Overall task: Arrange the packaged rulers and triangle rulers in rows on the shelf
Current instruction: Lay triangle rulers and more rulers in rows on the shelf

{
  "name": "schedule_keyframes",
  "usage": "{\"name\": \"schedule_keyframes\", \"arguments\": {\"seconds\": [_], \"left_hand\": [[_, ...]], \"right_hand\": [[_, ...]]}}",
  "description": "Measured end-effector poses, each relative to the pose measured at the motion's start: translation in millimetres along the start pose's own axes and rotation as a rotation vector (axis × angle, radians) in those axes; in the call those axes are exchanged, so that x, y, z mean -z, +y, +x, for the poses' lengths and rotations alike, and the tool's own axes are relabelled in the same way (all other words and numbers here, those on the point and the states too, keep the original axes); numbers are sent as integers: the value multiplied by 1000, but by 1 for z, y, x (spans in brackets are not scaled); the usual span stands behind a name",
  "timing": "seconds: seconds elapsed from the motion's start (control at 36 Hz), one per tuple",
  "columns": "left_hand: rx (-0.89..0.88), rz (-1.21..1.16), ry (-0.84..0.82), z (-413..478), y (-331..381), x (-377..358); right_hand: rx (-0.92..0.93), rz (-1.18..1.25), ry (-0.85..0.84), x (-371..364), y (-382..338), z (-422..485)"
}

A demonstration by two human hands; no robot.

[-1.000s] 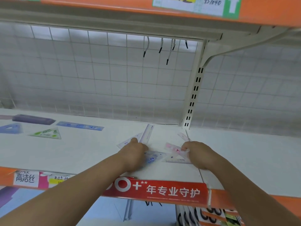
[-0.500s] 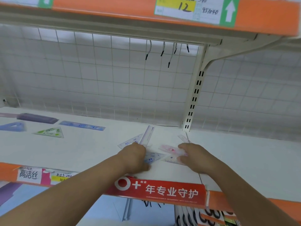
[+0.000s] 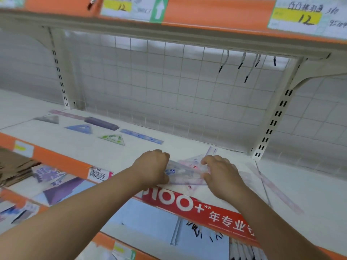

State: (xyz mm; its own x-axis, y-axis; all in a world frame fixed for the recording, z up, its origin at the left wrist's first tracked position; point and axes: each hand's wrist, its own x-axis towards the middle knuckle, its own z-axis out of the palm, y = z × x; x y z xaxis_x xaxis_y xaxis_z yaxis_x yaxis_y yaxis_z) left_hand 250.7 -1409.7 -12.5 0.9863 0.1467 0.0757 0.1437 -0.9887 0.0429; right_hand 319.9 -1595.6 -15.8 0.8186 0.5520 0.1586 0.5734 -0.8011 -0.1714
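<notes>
Gripping the ruler pile (image 3: 185,172), long axis 9-to-3, by both ends: left hand (image 3: 153,168) at 9 o'clock, right hand (image 3: 220,175) at 3.

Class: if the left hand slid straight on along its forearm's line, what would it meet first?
The pile of packaged rulers, whose near edge the left hand grips now; beyond it, probably the right hand.

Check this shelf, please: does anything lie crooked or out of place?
Yes. The packaged rulers gripped between left hand and right hand lie in a crossed, overlapping pile, not rows. Right of it, a long pink ruler lies slanted across the shelf.
</notes>
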Motion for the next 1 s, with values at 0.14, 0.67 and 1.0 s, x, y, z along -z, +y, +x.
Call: {"name": "schedule_keyframes", "arguments": {"seconds": [0.14, 0.67, 1.0], "left_hand": [[55, -15, 11, -20, -43, 9], [150, -97, 84, -120, -278, 45], [175, -165, 23, -122, -375, 42]], "right_hand": [[3, 5, 10, -5, -44, 8], [-21, 89, 22, -44, -286, 33], [18, 61, -8, -70, -368, 82]]}}
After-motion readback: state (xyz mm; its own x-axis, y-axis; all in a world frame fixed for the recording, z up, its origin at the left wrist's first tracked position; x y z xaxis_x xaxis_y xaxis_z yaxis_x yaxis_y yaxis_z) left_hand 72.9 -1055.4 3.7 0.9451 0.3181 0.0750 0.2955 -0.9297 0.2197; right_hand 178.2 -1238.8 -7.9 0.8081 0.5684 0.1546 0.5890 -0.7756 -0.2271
